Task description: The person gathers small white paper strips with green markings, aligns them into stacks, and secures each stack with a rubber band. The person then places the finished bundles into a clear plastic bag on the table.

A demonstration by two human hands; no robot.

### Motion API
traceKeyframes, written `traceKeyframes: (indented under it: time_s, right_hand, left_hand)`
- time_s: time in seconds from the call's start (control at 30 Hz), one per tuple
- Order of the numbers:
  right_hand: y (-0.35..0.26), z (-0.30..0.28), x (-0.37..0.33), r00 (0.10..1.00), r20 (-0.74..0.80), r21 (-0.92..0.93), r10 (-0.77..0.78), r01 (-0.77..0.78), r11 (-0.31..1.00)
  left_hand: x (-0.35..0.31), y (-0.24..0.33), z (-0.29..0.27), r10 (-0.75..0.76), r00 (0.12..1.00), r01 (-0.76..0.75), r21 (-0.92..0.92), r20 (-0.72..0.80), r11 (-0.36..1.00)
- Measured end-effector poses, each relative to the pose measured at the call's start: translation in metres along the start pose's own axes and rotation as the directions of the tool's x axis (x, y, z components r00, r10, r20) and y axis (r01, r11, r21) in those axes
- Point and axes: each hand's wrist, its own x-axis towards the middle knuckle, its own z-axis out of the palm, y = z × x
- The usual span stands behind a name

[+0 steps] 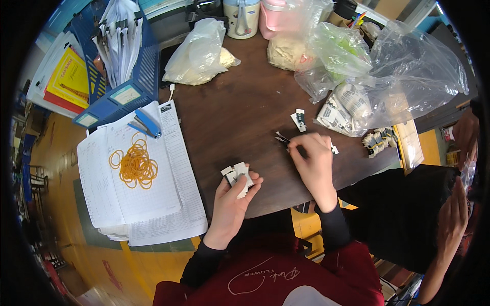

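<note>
My left hand (232, 201) holds a small stack of white paper tags (238, 176) near the front edge of the dark wooden table (240, 109). My right hand (312, 160) rests on the table and pinches a single small tag (282, 138) at its fingertips. Another loose tag (299, 119) lies on the table just beyond that hand. A tiny white piece (334, 150) sits by my right hand's far side.
A pile of orange rubber bands (135, 166) lies on sheets of paper (148, 204) at the left, with a blue stapler (146, 123) and a blue file rack (120, 61) behind. Clear plastic bags (388, 71) and bundled tags (378, 140) fill the right. Another person's hand (451, 217) is at the far right.
</note>
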Motion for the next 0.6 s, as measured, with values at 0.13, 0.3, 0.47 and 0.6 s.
traceKeyframes:
  time_s: [0.13,0.3,0.47,0.6]
  right_hand:
    - [-0.034,-0.004,-0.027,0.906,0.174,0.66,0.387,-0.398,0.637]
    - [-0.059,0.008,-0.043,0.879,0.273,0.716,0.391,-0.457,0.527]
    - [-0.025,-0.015,-0.04,0.944,0.091,0.392,0.316,-0.326,0.86]
    - [0.033,-0.042,-0.027,0.911,-0.138,-0.105,0.39,-0.405,0.908]
  left_hand:
    - [0.005,-0.009,0.012,0.076,0.997,-0.076,-0.05,0.01,0.996]
    - [0.008,-0.019,0.019,0.148,0.982,-0.147,-0.018,0.117,0.989]
    - [0.013,-0.016,0.015,0.137,0.991,-0.135,-0.096,0.005,0.986]
    - [0.017,-0.006,0.007,0.087,0.996,-0.086,-0.042,0.027,0.995]
